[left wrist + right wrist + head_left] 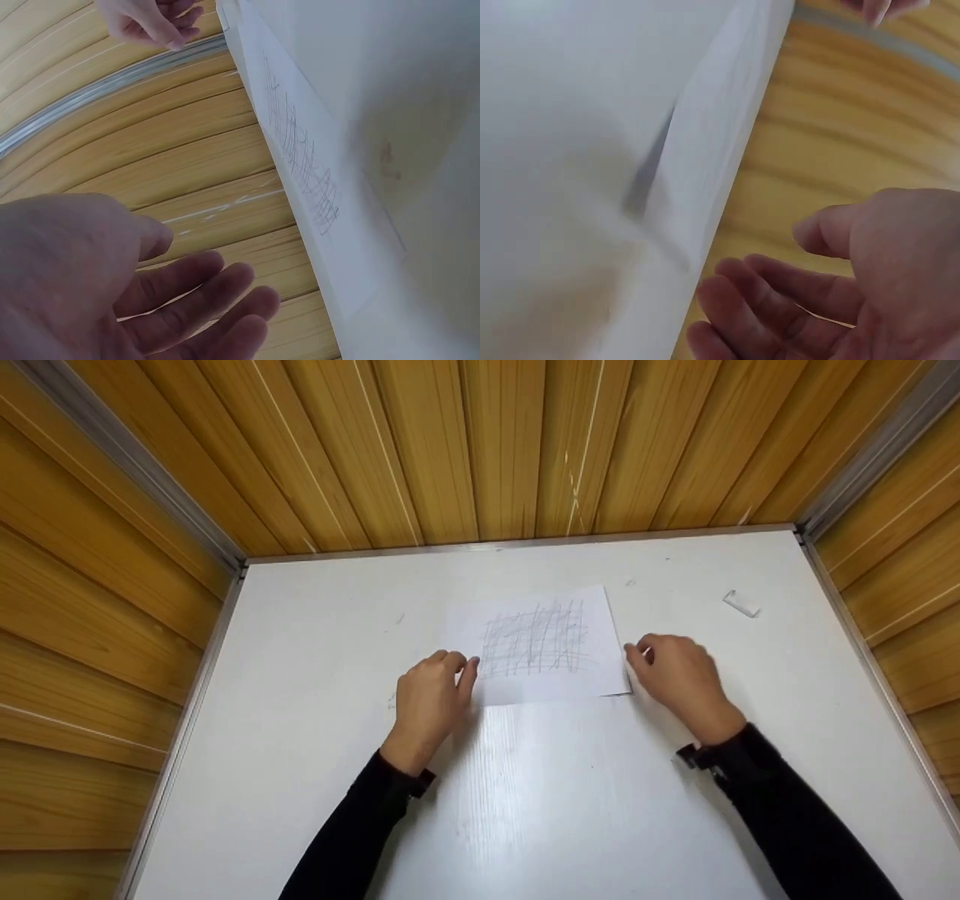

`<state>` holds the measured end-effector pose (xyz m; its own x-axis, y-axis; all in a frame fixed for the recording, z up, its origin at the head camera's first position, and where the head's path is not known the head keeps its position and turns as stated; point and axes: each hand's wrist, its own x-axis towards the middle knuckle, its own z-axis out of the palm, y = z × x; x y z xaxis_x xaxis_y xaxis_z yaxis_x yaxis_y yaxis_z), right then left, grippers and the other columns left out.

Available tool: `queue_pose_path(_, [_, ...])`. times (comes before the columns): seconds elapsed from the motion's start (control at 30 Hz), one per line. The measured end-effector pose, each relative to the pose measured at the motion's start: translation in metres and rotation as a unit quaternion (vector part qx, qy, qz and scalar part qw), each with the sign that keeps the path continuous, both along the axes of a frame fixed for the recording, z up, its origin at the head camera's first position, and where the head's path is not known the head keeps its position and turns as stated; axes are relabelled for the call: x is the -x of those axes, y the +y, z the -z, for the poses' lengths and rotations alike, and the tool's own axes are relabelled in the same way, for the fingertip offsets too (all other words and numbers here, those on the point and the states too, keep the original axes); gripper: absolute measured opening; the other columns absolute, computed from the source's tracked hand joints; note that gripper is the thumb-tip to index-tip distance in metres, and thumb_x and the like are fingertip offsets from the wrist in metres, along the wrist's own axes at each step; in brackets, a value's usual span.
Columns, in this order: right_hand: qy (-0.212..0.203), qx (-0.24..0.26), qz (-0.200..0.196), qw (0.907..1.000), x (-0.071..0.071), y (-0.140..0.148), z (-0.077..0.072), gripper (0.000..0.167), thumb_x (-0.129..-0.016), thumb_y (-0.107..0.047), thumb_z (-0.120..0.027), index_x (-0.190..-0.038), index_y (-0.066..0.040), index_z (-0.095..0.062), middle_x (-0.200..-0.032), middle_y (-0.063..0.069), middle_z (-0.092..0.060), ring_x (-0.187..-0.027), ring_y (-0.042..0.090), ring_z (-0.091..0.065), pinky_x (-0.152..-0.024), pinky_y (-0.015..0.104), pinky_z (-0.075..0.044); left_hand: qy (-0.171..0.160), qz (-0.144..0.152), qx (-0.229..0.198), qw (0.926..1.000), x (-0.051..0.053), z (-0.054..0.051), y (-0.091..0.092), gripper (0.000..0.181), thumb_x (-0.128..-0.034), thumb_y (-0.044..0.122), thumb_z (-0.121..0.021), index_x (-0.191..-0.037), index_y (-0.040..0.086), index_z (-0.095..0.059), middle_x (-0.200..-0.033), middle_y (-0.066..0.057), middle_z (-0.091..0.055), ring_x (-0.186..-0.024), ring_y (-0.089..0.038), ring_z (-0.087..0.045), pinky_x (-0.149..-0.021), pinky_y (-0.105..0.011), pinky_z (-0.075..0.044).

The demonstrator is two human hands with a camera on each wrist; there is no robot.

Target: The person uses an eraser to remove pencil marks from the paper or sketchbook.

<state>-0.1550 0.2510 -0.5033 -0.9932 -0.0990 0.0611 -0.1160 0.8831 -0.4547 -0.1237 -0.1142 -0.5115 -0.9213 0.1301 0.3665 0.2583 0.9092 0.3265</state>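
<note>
A white sheet of paper (pixel 611 652) with a pencilled grid of crossing lines lies on the white table. My left hand (pixel 431 694) hovers at the sheet's left side, thumb and fingers loosely bent and apart. In the left wrist view that hand (pixel 150 292) has nothing between thumb and fingers. Just off the sheet's right edge is my right hand (pixel 679 675). The right wrist view shows the right hand (pixel 832 292) with loosely curved fingers, also holding nothing. Close to it, the paper's edge (pixel 682 165) stands slightly raised, with a shadow beneath.
A small whitish block (pixel 742 604) lies on the table (pixel 315 660) beyond my right hand. Faint marks (pixel 397 620) dot the tabletop left of the sheet. Wood-patterned panels (pixel 502 450) wall the back and both sides, and a metal strip (pixel 525 542) runs along the back edge.
</note>
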Motion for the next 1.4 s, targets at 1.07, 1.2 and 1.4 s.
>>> queue_pose_path(1.07, [-0.111, -0.06, 0.058, 0.9903, 0.096, 0.177, 0.03, 0.051, -0.114, -0.029, -0.052, -0.12, 0.019, -0.068, -0.126, 0.046, -0.053, -0.121, 0.066, -0.052, -0.101, 0.078, -0.04, -0.141, 0.063, -0.007, 0.9879, 0.056, 0.041, -0.026, 0.022, -0.1107, 0.02, -0.066, -0.113, 0.007, -0.083, -0.116, -0.008, -0.074, -0.112, -0.028, -0.071, -0.092, -0.045, -0.063])
queue_pose_path(1.2, [-0.107, -0.049, 0.057, 0.9914, 0.098, 0.179, 0.032, 0.054, -0.114, -0.032, -0.052, -0.12, 0.021, -0.055, -0.122, 0.043, -0.047, -0.116, 0.063, -0.047, -0.097, 0.075, -0.041, -0.137, 0.064, -0.002, 0.9885, 0.057, 0.039, -0.026, 0.023, -0.1108, 0.021, -0.065, -0.114, 0.005, -0.083, -0.117, -0.011, -0.074, -0.113, -0.031, -0.07, -0.093, -0.047, -0.063])
queue_pose_path(1.4, [-0.149, 0.002, 0.055, 0.9873, 0.096, 0.173, 0.02, 0.063, -0.117, -0.047, -0.036, -0.136, 0.013, -0.038, -0.117, 0.038, -0.057, -0.105, 0.051, -0.058, -0.085, 0.059, -0.05, -0.138, 0.066, 0.002, 0.9882, 0.063, 0.035, -0.026, 0.024, -0.111, 0.021, -0.065, -0.117, 0.005, -0.081, -0.117, -0.011, -0.074, -0.112, -0.031, -0.071, -0.095, -0.047, -0.063])
